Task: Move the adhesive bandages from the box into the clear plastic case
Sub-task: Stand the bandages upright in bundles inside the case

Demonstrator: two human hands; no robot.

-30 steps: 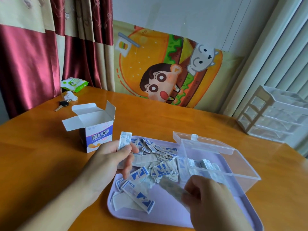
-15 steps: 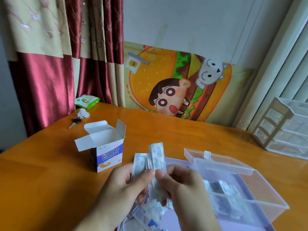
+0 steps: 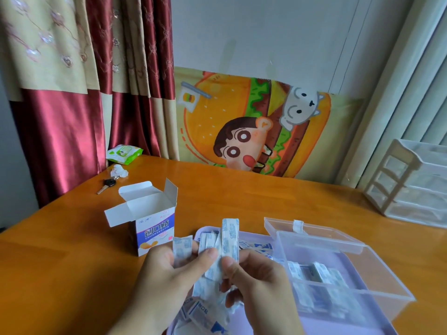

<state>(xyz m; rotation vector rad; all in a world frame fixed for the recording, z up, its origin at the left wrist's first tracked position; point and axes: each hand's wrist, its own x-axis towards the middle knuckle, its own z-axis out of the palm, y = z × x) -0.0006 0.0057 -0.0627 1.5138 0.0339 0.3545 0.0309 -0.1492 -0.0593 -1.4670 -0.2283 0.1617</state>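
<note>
- Since the earlier frame, both hands are seen raised a little higher above the tray, with the wrapped strips fanned further apart.
- Left hand: fingers and thumb are curled around several adhesive bandages, which are pinched upright.
- Right hand: thumb and forefinger are clamped on one tall strip of the same bunch.
- Loose bandages are spread over the lilac tray, below the hands at its near edge.
- Clear plastic case: shown open on the tray's right side, lid tilted back, with bandages already stacked inside.
- Box: shown upright on the table, flaps open, just beyond the tray's left edge.
</note>
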